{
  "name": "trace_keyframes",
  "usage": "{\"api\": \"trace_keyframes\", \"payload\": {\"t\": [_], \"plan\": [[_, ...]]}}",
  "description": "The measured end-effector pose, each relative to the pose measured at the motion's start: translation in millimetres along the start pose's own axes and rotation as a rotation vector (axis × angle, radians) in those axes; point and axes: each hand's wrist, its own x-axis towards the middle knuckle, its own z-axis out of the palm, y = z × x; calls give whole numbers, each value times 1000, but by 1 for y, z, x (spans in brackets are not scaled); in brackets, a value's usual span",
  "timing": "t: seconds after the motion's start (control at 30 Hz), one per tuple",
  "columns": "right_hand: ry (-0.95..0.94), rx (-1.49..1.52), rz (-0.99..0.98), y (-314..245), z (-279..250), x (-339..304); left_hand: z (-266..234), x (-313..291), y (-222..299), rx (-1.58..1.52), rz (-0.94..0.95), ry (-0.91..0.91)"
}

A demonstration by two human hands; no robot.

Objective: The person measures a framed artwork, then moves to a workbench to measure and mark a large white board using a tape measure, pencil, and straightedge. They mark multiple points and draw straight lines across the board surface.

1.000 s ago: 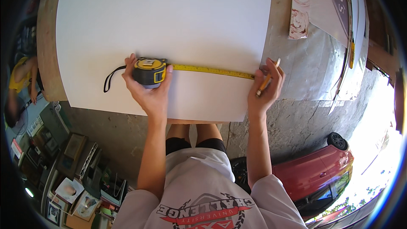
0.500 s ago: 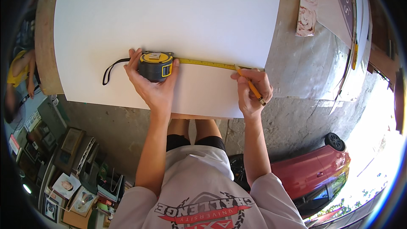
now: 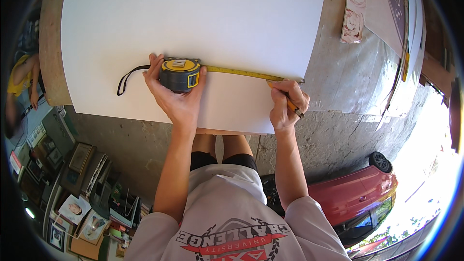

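Tape measure (image 3: 179, 78) and pencil (image 3: 293, 108) in hand at the near part of a white sheet (image 3: 193, 19).
Right hand (image 3: 286, 100) pinches the pencil, tip beside the blade (image 3: 237, 71); left hand (image 3: 176, 106) clasps the case left of the sheet's middle. Blade reaches the sheet's right edge. Floral-printed panel (image 3: 354, 21) lies right of the sheet.

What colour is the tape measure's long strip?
The strip is yellow, clearest in the head view.
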Motion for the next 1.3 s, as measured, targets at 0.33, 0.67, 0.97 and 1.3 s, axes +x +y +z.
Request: {"api": "trace_keyframes", "payload": {"t": [0.33, 0.67, 0.97, 1.3], "plan": [[-3, -20, 30, 0, -1, 0, 0, -1, -2, 32, 12, -2], [12, -46, 27, 1, 0, -1, 0, -2, -2, 24, 1, -5], [20, -51, 25, 0, 1, -1, -2, 0, 4, 31, -18, -22], [34, -50, 56, 1, -1, -4, -1, -1, -2, 31, 1, 0]]}}
